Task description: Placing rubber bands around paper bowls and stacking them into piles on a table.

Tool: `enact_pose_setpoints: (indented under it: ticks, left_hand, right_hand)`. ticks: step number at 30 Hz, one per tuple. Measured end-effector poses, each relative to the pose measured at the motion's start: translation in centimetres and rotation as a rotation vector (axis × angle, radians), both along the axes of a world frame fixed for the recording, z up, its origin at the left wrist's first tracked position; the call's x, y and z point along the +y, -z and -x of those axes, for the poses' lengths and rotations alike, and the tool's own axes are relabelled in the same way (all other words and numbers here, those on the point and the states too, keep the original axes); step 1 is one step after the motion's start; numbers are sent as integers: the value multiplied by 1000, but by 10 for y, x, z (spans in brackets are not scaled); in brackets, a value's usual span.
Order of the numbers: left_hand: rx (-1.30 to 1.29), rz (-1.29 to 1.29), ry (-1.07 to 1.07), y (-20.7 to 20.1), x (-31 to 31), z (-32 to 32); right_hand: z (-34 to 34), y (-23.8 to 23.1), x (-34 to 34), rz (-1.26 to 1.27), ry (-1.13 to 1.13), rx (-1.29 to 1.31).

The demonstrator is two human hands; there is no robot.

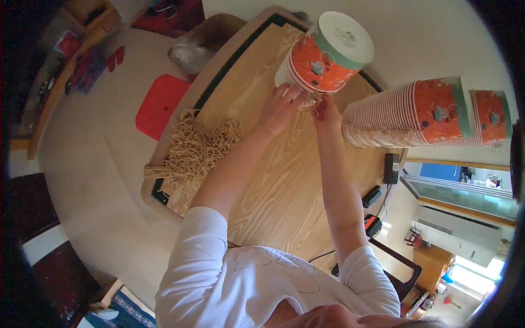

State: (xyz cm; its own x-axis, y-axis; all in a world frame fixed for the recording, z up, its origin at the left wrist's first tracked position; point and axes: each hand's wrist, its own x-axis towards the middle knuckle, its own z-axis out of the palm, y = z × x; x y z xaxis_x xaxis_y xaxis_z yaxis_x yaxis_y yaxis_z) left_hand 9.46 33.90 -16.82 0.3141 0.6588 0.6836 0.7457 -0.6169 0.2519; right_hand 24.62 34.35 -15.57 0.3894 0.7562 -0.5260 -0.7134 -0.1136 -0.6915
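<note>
A short nested stack of paper buckets (328,68), orange-red with a green band and a white base, lies tilted at the far end of the table. My left hand (281,109) is closed at its near rim, with fingers over the pale edge of a bucket. My right hand (326,113) is closed just under the rim, its fingertips pinched together. Between the hands shows a small beige bit of cord (309,103), partly hidden by my fingers. Left of my left forearm lies a loose heap of beige cords (199,145).
Two long nested stacks of the same buckets (443,112) lie to the right, the nearer with cord along its side. Black chargers (391,168) and cables line the right table edge. A red stool (162,106) and a box with clear plastic (194,54) stand beyond the left edge.
</note>
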Motion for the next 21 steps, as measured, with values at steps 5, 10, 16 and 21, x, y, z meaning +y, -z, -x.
enact_pose_setpoints:
  ticks: [5,10,16,21]
  left_hand:
    - [-36,23,15,-1,2,0]
    - [-60,65,32,4,0,2]
    - [-48,87,44,-1,-2,-4]
    - [-86,93,87,-2,-2,-1]
  right_hand:
    - [1,-4,0,15,-9,-42]
    - [10,-11,-8,59,-4,-135]
    - [9,-12,-10,55,-60,-227]
    - [12,-17,-16,6,-89,-188]
